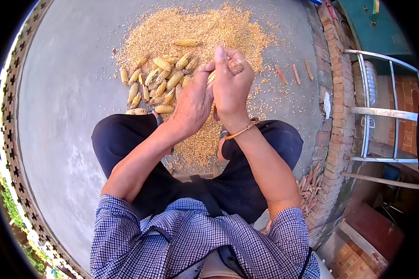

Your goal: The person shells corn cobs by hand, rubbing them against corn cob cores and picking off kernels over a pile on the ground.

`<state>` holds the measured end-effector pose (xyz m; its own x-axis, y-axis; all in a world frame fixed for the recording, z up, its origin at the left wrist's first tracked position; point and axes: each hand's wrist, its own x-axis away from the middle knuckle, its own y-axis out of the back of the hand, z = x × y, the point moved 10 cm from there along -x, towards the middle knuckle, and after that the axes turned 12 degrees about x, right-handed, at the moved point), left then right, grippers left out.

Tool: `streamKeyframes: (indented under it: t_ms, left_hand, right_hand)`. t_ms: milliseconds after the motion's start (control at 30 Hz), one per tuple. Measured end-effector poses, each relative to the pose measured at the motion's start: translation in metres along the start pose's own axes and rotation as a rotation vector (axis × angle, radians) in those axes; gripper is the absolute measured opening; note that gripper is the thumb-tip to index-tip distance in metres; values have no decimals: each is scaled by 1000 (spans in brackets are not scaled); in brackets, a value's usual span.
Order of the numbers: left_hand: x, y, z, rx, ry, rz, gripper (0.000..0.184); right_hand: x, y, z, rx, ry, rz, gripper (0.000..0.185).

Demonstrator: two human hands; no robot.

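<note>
Both my hands are closed round one corn cob point(235, 67), held up over the loose kernels. My left hand point(194, 98) wraps the cob's lower left part, where some yellow kernels show. My right hand point(233, 88), with a bangle on its wrist, grips beside it, thumb pointing up, and the reddish bare end shows at its fingers. A heap of yellow corn ears point(163, 79) lies on the floor to the left of my hands. Beyond them spreads a wide pile of loose kernels point(191, 23), and more kernels point(198, 144) lie between my legs.
Several bare reddish cobs point(295, 73) lie on the grey floor point(60, 116) at the right. A low brick edge point(340, 102) runs along that side, with a metal railing point(386, 112) beyond it. More bare cobs point(309, 188) are piled near my right knee.
</note>
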<state>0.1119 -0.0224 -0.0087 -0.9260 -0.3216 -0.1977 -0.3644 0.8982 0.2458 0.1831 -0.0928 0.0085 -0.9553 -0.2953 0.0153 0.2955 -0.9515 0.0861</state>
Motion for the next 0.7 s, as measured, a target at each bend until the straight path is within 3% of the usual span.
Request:
streamKeyframes:
  t_ms: [33,133,167,300,433,533,700]
  left_hand:
    - [3,-2,-16,-63,-130,5,39]
    - [-1,-4,-4,102,41,109,38]
    - [-2,-1,-7,199,-6,111,43]
    - [8,-6,5,533,356,233,55]
    - [12,-7,21,838,442,155,46]
    - [5,8,31,478,347,56,37]
    - [6,2,-4,72,147,62,39]
  right_hand:
    - [-5,6,-2,-35,-3,-43,23]
    - [-12,7,-12,-134,-42,-46,25]
    - [-12,5,-14,-218,-50,-41,25]
    - [-12,2,-17,-189,-159,76,23]
    - [-9,-4,-14,-329,-172,158,27]
    - [-4,-11,-8,-327,-118,128,30]
    - [-3,-1,-3,-48,55,-31,20]
